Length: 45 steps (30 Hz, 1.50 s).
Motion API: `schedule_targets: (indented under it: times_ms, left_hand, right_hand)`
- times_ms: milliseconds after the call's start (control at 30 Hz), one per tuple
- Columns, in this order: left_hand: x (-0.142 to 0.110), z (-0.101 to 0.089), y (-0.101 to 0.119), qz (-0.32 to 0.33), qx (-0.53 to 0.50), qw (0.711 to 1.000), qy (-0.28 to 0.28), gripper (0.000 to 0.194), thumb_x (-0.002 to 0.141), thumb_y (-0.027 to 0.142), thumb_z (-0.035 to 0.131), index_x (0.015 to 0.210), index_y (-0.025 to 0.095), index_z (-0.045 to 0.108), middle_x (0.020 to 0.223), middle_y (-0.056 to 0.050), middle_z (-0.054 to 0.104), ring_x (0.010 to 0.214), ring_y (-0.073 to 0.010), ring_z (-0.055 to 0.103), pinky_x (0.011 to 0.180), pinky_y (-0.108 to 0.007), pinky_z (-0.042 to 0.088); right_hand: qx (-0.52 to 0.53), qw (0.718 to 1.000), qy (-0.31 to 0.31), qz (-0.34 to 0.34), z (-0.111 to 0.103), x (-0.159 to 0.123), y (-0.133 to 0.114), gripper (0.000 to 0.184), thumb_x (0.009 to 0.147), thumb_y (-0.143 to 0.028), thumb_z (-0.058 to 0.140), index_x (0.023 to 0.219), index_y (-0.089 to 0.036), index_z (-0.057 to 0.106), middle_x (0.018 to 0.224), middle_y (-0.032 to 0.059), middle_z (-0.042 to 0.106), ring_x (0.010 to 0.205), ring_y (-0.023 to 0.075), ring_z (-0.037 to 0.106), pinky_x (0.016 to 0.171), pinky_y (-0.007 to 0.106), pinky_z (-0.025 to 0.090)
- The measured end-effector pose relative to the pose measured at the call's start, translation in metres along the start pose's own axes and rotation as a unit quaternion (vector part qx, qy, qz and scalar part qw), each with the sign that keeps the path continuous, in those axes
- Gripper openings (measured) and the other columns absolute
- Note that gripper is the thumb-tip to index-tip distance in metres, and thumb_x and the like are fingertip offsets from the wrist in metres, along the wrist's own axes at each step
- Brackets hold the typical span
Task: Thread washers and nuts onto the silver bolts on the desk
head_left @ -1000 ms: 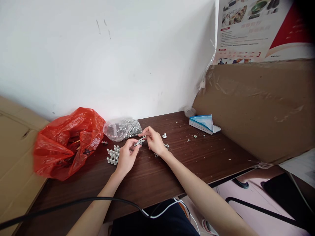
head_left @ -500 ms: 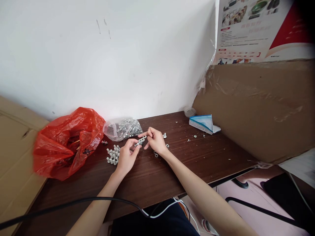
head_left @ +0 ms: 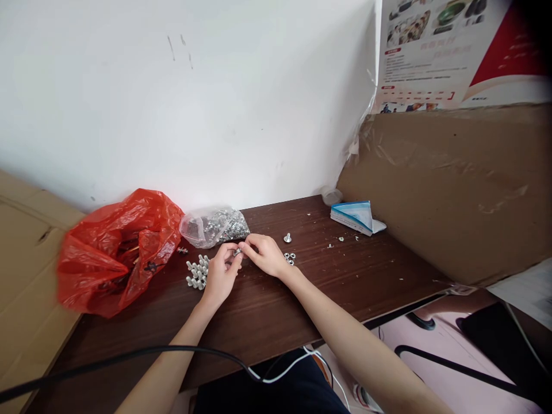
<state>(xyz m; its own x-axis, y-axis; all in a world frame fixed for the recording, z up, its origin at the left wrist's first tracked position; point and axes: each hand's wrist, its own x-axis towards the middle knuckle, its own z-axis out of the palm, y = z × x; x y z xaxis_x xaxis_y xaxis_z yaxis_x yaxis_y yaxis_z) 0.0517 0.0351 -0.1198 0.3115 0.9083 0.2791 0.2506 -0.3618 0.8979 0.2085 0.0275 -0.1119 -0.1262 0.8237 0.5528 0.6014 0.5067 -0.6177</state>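
Between the thumb and fingers of my left hand (head_left: 221, 272) is a small metal bolt (head_left: 237, 252), mostly covered by fingers. My right hand (head_left: 264, 253) meets it from the right, thumb and forefinger pinched at the bolt's end. Any washer or nut there is hidden. Left of my left hand stands a cluster of bolts (head_left: 197, 272) on their heads. Several nuts (head_left: 290, 259) lie just right of my right hand, with a single bolt (head_left: 287, 237) upright behind them.
A clear bag of metal hardware (head_left: 224, 225) rests behind my hands. A red plastic bag (head_left: 116, 253) sits at the left. On the right are a blue-white folded packet (head_left: 356, 217), small scraps and a cardboard box (head_left: 448, 190). A black cable (head_left: 172, 348) crosses in front.
My right hand has moved slightly down and left, and its spread fingers have closed at the bolt. Loose washers visible at the left fingertips are now covered. The nuts on the right show more fully.
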Motion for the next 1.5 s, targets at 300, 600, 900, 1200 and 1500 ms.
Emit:
schedule_targets:
  times_ms: [300, 600, 900, 1200, 1500]
  left_hand:
    - [-0.001, 0.001, 0.002, 0.036, 0.038, 0.998, -0.030, 0.025, 0.084, 0.036, 0.055, 0.102, 0.019, 0.056, 0.087, -0.004, 0.065, 0.067, -0.0136, 0.060, 0.052, -0.021, 0.048]
    - [0.000, 0.000, 0.005, 0.043, 0.051, 0.998, -0.015, 0.021, 0.084, 0.037, 0.054, 0.093, 0.018, 0.054, 0.079, -0.002, 0.060, 0.065, -0.0127, 0.056, 0.051, -0.021, 0.046]
    - [0.000, -0.001, 0.003, 0.019, 0.015, 0.999, -0.034, 0.027, 0.086, 0.042, 0.053, 0.097, 0.018, 0.054, 0.083, -0.003, 0.063, 0.066, -0.0139, 0.061, 0.051, -0.022, 0.047]
    - [0.000, -0.001, -0.001, 0.015, -0.012, 1.000, -0.015, 0.039, 0.092, 0.052, 0.037, 0.100, 0.018, 0.055, 0.075, -0.002, 0.060, 0.063, -0.0140, 0.059, 0.054, -0.025, 0.048]
    - [0.001, 0.000, -0.007, 0.021, -0.033, 0.999, -0.003, 0.040, 0.092, 0.053, 0.036, 0.101, 0.018, 0.054, 0.080, -0.004, 0.060, 0.069, -0.0149, 0.060, 0.054, -0.025, 0.049]
  right_hand:
    - [-0.041, 0.999, -0.030, -0.015, 0.004, -0.001, 0.004, 0.042, 0.099, -0.035, 0.035, 0.062, -0.018, 0.048, 0.063, 0.0003, 0.053, 0.059, 0.0119, 0.046, 0.058, 0.024, 0.031]
    - [-0.049, 0.997, -0.049, -0.029, 0.003, -0.001, 0.003, 0.045, 0.100, -0.035, 0.031, 0.064, -0.016, 0.048, 0.063, 0.0006, 0.053, 0.058, 0.0106, 0.045, 0.059, 0.023, 0.030]
    - [-0.053, 0.998, -0.037, -0.013, 0.005, -0.001, 0.004, 0.048, 0.100, -0.038, 0.028, 0.065, -0.016, 0.051, 0.063, 0.0013, 0.055, 0.059, 0.0113, 0.047, 0.060, 0.023, 0.031]
    - [-0.055, 0.997, -0.045, -0.014, 0.006, -0.001, 0.004, 0.049, 0.101, -0.038, 0.027, 0.066, -0.016, 0.053, 0.065, 0.0013, 0.058, 0.060, 0.0115, 0.050, 0.066, 0.024, 0.033]
    - [-0.039, 0.999, -0.032, 0.000, 0.007, -0.001, 0.006, 0.054, 0.100, -0.044, 0.022, 0.068, -0.016, 0.055, 0.065, 0.0026, 0.059, 0.060, 0.0128, 0.051, 0.063, 0.025, 0.033]
